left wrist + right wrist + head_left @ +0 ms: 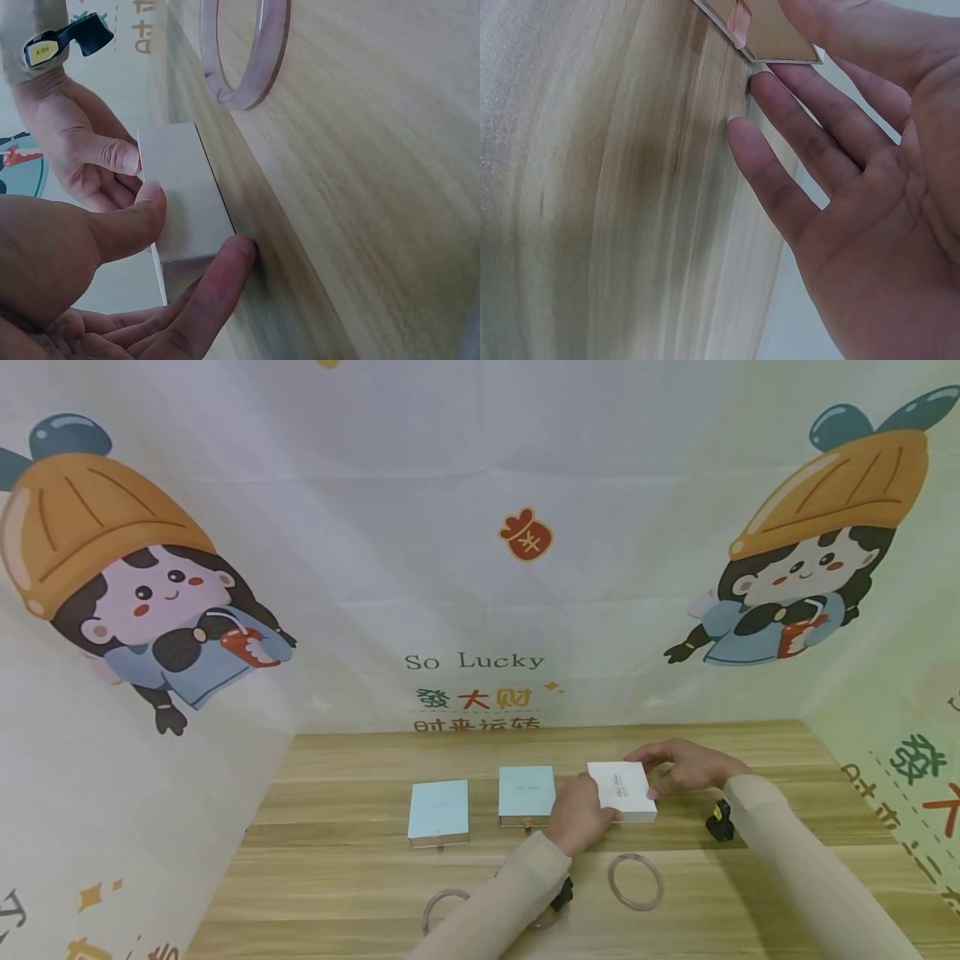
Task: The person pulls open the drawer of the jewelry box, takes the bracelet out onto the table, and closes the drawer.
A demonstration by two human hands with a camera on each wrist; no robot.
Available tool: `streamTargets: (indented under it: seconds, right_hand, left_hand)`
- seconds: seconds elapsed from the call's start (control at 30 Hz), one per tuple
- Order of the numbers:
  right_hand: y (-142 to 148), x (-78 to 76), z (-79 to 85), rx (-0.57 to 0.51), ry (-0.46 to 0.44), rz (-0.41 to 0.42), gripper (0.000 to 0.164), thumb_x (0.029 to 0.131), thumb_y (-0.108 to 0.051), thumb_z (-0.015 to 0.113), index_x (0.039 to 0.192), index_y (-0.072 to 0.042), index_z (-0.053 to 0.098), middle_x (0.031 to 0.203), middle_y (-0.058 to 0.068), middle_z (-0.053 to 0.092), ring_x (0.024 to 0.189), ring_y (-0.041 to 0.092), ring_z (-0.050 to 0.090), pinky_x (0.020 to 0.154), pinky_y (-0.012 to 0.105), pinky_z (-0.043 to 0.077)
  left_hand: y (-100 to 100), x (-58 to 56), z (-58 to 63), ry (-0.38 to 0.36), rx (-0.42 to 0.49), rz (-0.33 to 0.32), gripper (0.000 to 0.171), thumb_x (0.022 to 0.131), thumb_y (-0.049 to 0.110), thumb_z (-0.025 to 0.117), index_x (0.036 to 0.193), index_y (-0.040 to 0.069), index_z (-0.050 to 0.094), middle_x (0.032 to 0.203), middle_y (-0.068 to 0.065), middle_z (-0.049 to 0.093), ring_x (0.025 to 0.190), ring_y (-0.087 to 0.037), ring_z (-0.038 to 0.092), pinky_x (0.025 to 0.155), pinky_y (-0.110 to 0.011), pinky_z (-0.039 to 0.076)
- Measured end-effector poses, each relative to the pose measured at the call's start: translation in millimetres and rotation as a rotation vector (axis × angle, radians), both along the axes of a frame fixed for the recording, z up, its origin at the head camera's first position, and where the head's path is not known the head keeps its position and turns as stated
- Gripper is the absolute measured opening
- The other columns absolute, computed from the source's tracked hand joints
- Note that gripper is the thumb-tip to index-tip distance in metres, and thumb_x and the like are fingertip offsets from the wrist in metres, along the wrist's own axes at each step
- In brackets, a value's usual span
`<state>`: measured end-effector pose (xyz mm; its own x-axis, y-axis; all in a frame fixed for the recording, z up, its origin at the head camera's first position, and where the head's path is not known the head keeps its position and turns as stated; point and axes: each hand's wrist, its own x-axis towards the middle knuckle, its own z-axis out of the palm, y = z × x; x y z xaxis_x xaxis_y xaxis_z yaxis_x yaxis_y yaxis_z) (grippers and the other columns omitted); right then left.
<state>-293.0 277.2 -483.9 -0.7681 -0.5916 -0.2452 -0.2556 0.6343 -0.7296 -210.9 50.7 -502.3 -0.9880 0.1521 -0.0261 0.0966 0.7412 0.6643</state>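
A white box (621, 789) with small dark print on its lid lies at the right of the row. My left hand (581, 814) holds its left end, the thumb on the pale long side and a fingertip at the lower corner in the left wrist view. Across the box, my right hand (690, 766) grips the right end, its thumb near the front corner and fingers toward the back edge. In the right wrist view, a tan box end (784, 34) with a pink ribbon tab (739, 24) shows beside the fingers of that hand.
Two pale teal boxes (438, 808) (527, 792) with copper-coloured fronts stand left of the white one. Nearer lie a translucent bangle (660, 882) and another bangle (427, 912). Part of a third ring shows beneath the left wrist. Printed cloth walls (480, 568) enclose the wooden table (337, 860).
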Motion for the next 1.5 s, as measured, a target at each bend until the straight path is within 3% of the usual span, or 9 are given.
streamTargets:
  seconds: [0.2, 0.47, 0.6, 0.77, 0.87, 1.07, 1.3, 1.5]
  right_hand:
    - [1, 2.5, -2.9, 0.007, 0.014, -0.051, 0.060, 0.080, -0.018, 0.086, 0.135, -0.007, 0.065, 0.122, 0.010, 0.072, 0.114, 0.028, 0.064, 0.099, 0.056, 0.048]
    - [4, 11.3, -8.2, -0.064, 0.043, -0.062, 0.048, 0.081, -0.015, 0.087, 0.122, -0.001, 0.067, 0.111, 0.011, 0.073, 0.099, 0.021, 0.065, 0.085, 0.033, 0.054]
    - [5, 19.6, -10.5, -0.093, 0.052, -0.103, 0.040, 0.083, -0.014, 0.085, 0.116, 0.001, 0.067, 0.105, 0.011, 0.073, 0.092, 0.018, 0.066, 0.078, 0.026, 0.054]
    - [5, 32.6, -13.1, -0.079, 0.092, -0.179, 0.030, 0.086, -0.018, 0.083, 0.109, -0.004, 0.068, 0.101, 0.007, 0.072, 0.090, 0.017, 0.063, 0.077, 0.024, 0.052]
    - [3, 39.8, -16.7, -0.091, 0.127, -0.214, 0.026, 0.087, -0.017, 0.082, 0.105, -0.004, 0.068, 0.098, 0.007, 0.071, 0.088, 0.017, 0.063, 0.076, 0.024, 0.051]
    - [-7, 55.9, -22.8, -0.078, 0.195, -0.319, 0.023, 0.089, -0.018, 0.081, 0.102, -0.005, 0.068, 0.095, 0.006, 0.071, 0.086, 0.015, 0.062, 0.071, 0.024, 0.049]
    - [-25, 75.6, -24.8, -0.045, 0.266, -0.446, 0.022, 0.088, -0.016, 0.080, 0.098, -0.002, 0.067, 0.089, 0.007, 0.069, 0.078, 0.015, 0.060, 0.064, 0.023, 0.048]
    - [-37, 86.9, -28.4, -0.040, 0.265, -0.535, 0.025, 0.088, -0.018, 0.081, 0.098, 0.000, 0.066, 0.088, 0.008, 0.069, 0.077, 0.016, 0.060, 0.061, 0.023, 0.048]
  left_hand:
    - [-1, -6.1, 0.6, -0.010, -0.001, 0.025, 0.040, 0.076, 0.021, 0.091, 0.099, -0.002, 0.067, 0.077, -0.006, 0.063, 0.060, -0.012, 0.048, 0.051, -0.023, 0.040]
    - [-5, -15.2, 1.7, -0.051, 0.074, 0.041, 0.031, 0.071, 0.013, 0.093, 0.088, -0.001, 0.072, 0.070, -0.003, 0.063, 0.057, -0.013, 0.046, 0.048, -0.023, 0.039]
    - [-7, -21.8, 1.9, -0.077, 0.091, 0.049, 0.034, 0.072, 0.011, 0.092, 0.098, -0.002, 0.075, 0.086, -0.009, 0.072, 0.065, -0.015, 0.055, 0.054, -0.024, 0.045]
    - [-10, -32.1, 3.8, -0.075, 0.091, 0.045, 0.041, 0.073, 0.002, 0.090, 0.110, -0.004, 0.074, 0.111, -0.017, 0.073, 0.091, -0.024, 0.069, 0.076, -0.032, 0.058]
    - [-12, -37.1, 5.2, -0.074, 0.096, 0.045, 0.040, 0.073, -0.005, 0.086, 0.111, -0.005, 0.074, 0.113, -0.018, 0.073, 0.097, -0.026, 0.069, 0.082, -0.034, 0.059]
    - [-14, -45.7, 3.9, -0.055, 0.100, 0.029, 0.036, 0.077, -0.009, 0.078, 0.112, 0.000, 0.078, 0.109, -0.014, 0.078, 0.091, -0.021, 0.070, 0.075, -0.026, 0.057]
    - [-15, -52.4, 6.9, -0.067, 0.093, 0.000, 0.045, 0.084, -0.012, 0.057, 0.124, 0.002, 0.073, 0.123, -0.009, 0.075, 0.112, -0.023, 0.066, 0.068, -0.022, 0.043]
    - [-16, -52.4, 9.6, -0.078, 0.099, -0.009, 0.046, 0.084, -0.014, 0.057, 0.125, 0.000, 0.072, 0.124, -0.011, 0.074, 0.087, -0.019, 0.057, 0.058, -0.021, 0.037]
